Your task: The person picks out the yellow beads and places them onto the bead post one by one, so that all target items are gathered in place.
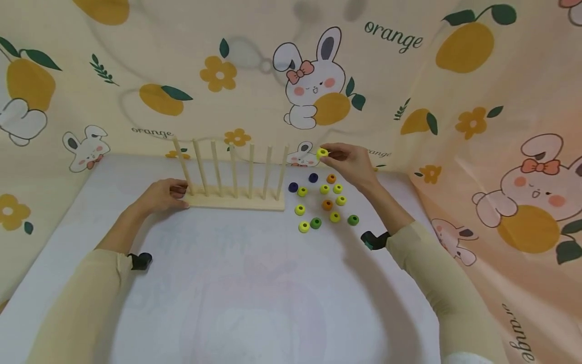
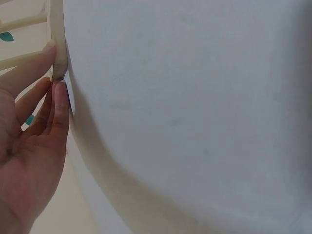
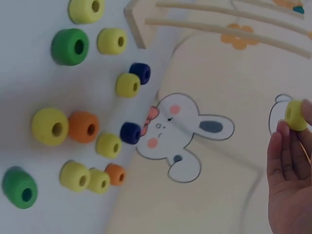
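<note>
A pale wooden rack with a row of several upright pegs stands on the table, all of its pegs bare. My left hand grips the left end of the rack's base; in the left wrist view the thumb and fingers meet around that corner. Raised above the table to the right of the rack, my right hand pinches a yellow bead between thumb and fingers. That same bead shows at the right edge of the right wrist view, its hole partly turned away.
Loose beads lie right of the rack: several yellow ones, two orange, two green and two dark blue. A patterned cloth hangs behind and beside the white table.
</note>
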Action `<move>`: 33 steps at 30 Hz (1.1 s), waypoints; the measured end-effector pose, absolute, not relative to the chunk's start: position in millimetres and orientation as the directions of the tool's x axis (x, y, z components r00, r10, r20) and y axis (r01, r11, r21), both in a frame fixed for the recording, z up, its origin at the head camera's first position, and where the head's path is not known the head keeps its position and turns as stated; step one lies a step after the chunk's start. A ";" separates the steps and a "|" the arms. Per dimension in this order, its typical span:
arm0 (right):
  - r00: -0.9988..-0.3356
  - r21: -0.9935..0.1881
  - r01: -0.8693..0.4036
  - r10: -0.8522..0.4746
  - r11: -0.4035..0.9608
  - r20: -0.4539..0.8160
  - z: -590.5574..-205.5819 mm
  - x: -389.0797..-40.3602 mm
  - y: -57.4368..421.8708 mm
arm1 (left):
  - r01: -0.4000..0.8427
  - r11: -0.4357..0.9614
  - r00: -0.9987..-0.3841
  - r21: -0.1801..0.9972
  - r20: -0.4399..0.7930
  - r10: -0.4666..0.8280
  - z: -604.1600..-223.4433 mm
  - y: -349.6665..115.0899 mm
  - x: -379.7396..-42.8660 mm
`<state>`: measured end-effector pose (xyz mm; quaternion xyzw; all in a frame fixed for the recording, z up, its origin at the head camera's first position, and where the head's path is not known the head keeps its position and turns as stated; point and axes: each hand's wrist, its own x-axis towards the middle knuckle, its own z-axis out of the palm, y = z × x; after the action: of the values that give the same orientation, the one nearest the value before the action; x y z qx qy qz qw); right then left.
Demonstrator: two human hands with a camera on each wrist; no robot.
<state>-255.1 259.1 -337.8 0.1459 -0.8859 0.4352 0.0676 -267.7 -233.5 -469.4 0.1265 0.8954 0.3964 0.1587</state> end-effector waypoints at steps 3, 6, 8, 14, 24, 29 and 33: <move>-0.941 -0.742 -0.338 -0.218 0.579 0.258 -332.2 -257.4 252.4 | 0.091 0.660 -0.920 0.745 -0.191 0.342 -469.8 -233.5 -267.9; -0.932 -0.720 -0.362 -0.231 0.592 0.278 -326.5 -259.1 247.8 | 0.091 0.651 -0.920 0.754 -0.187 0.345 -469.6 -231.7 -267.5; -0.923 -0.714 -0.384 -0.242 0.586 0.299 -321.6 -260.8 243.8 | 0.089 0.640 -0.920 0.763 -0.183 0.346 -470.0 -230.6 -267.8; -0.900 -0.722 -0.434 -0.293 0.539 0.323 -309.2 -268.1 226.1 | 0.085 0.645 -0.924 0.760 -0.182 0.337 -472.0 -230.5 -267.4; -0.866 -0.701 -0.494 -0.360 0.514 0.346 -295.6 -274.4 197.6 | 0.076 0.655 -0.933 0.752 -0.178 0.313 -474.8 -229.0 -264.2; -0.862 -0.706 -0.502 -0.362 0.500 0.356 -291.9 -277.0 184.6 | 0.097 0.678 -0.936 0.729 -0.166 0.312 -473.4 -228.6 -263.8; -0.854 -0.689 -0.513 -0.380 0.511 0.355 -291.4 -279.2 174.3 | 0.111 0.684 -0.938 0.721 -0.151 0.312 -473.7 -229.1 -263.4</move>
<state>-279.2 174.3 -291.4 0.2580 -0.8656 0.4219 0.0791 -263.4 -229.1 -473.7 0.1164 0.9082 0.3798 0.1318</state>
